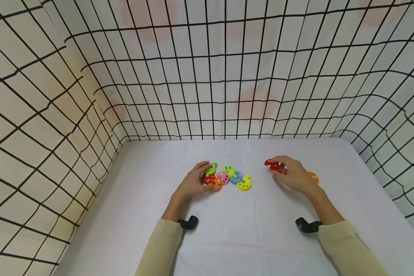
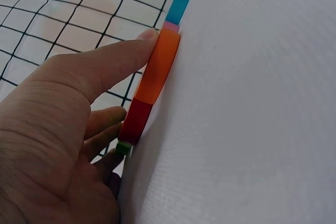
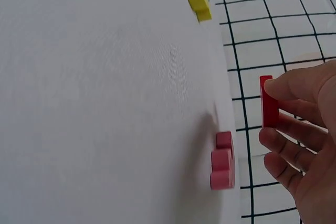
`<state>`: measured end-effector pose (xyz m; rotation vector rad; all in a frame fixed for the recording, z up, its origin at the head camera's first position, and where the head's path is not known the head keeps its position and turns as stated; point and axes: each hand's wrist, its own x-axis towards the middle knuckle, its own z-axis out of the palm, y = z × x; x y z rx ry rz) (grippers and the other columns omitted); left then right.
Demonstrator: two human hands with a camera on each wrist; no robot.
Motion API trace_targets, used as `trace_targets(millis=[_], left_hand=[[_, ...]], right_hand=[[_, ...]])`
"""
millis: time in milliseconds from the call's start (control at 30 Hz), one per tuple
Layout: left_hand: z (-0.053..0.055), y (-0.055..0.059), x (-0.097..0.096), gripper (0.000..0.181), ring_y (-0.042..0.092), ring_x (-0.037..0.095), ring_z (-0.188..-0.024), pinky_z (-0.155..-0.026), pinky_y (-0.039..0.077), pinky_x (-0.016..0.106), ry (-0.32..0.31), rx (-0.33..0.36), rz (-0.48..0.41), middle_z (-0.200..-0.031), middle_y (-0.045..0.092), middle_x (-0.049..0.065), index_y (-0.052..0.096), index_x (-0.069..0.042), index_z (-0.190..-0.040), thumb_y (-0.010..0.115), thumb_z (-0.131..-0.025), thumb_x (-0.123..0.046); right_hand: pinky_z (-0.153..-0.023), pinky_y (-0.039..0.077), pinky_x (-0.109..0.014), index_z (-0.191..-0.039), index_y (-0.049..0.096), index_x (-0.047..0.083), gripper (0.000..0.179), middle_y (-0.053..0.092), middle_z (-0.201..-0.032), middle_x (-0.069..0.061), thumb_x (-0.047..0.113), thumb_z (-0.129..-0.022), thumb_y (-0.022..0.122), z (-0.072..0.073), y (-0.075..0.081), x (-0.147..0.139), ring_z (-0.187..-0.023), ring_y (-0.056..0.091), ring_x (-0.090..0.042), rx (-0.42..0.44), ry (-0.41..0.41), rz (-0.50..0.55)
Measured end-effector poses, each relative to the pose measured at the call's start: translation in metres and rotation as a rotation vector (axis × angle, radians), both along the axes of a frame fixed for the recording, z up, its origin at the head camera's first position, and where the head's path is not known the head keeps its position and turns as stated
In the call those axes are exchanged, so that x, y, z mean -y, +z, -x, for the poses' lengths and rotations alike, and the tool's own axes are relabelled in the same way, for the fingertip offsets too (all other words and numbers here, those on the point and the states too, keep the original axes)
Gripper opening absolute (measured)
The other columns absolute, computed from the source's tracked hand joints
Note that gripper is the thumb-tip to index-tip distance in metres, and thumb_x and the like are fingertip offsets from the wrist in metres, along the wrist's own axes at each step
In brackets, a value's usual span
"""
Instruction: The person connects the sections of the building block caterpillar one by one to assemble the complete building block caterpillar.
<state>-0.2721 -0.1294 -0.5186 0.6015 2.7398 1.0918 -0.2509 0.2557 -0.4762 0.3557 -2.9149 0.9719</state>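
Note:
Colourful flat puzzle pieces form a joined wavy caterpillar on the white table. At its left end is a green head piece (image 1: 211, 168), with a red piece (image 1: 208, 179) and an orange piece (image 2: 161, 66) below. My left hand (image 1: 192, 181) holds this end, thumb against the orange piece and fingers round the far side. Pink (image 1: 223, 177), light green (image 1: 228, 170), blue (image 1: 236, 178) and yellow pieces (image 1: 244, 183) continue rightward. Off to the right, my right hand (image 1: 293, 174) pinches a separate red piece (image 3: 270, 103) above the table. A loose pink piece (image 3: 223, 169) lies below it.
Another orange piece (image 1: 313, 177) lies right of my right hand, partly hidden by it. Black wire mesh (image 1: 224, 80) over pale cloth encloses the back and sides of the white table (image 1: 227, 237).

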Motion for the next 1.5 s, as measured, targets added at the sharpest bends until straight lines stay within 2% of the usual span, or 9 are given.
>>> trace_targets(millis=[233,533,767,1100,1500], left_hand=[[-0.001,0.0,0.0,0.088,0.035,0.027,-0.154,-0.124,0.032,0.054,-0.002,0.005,0.005,-0.167,0.034,0.001,0.045,-0.016,-0.157,0.084,-0.081,-0.04],[0.0,0.003,-0.001,0.089,0.035,0.029,-0.153,-0.123,0.033,0.054,0.036,-0.019,0.008,-0.166,0.034,0.003,0.047,-0.017,-0.155,0.086,-0.079,-0.04],[0.001,0.002,-0.001,0.09,0.037,0.029,-0.152,-0.123,0.034,0.054,0.044,-0.027,0.008,-0.165,0.036,0.002,0.048,-0.018,-0.154,0.087,-0.077,-0.043],[-0.001,0.006,-0.002,0.091,0.038,0.03,-0.151,-0.121,0.036,0.056,0.068,-0.001,-0.005,-0.164,0.038,0.002,0.05,-0.019,-0.153,0.089,-0.075,-0.045],[0.0,0.008,-0.002,0.092,0.037,0.031,-0.152,-0.12,0.037,0.056,0.073,0.025,0.031,-0.164,0.039,0.003,0.049,-0.02,-0.154,0.089,-0.075,-0.046]], right_hand=[[-0.086,0.056,-0.038,-0.135,0.063,0.016,0.041,0.063,-0.136,-0.012,0.015,-0.095,0.07,0.003,-0.002,0.017,-0.105,0.058,-0.029,0.037,0.03,0.012],[-0.079,0.055,-0.033,-0.136,0.064,0.019,0.042,0.068,-0.127,-0.007,0.017,-0.094,0.073,0.004,-0.011,0.041,-0.103,0.059,-0.024,0.058,0.087,-0.008],[-0.092,0.059,-0.043,-0.132,0.067,0.018,0.039,0.065,-0.137,-0.006,0.015,-0.094,0.074,0.002,-0.017,0.055,-0.106,0.06,-0.022,0.074,0.149,-0.019],[-0.097,0.058,-0.047,-0.131,0.068,0.018,0.038,0.065,-0.136,-0.006,0.015,-0.093,0.074,0.003,-0.015,0.061,-0.109,0.059,-0.024,0.087,0.156,-0.064],[-0.096,0.058,-0.047,-0.133,0.067,0.019,0.04,0.066,-0.132,-0.006,0.018,-0.093,0.073,0.005,-0.021,0.061,-0.112,0.058,-0.025,0.147,0.153,-0.081]])
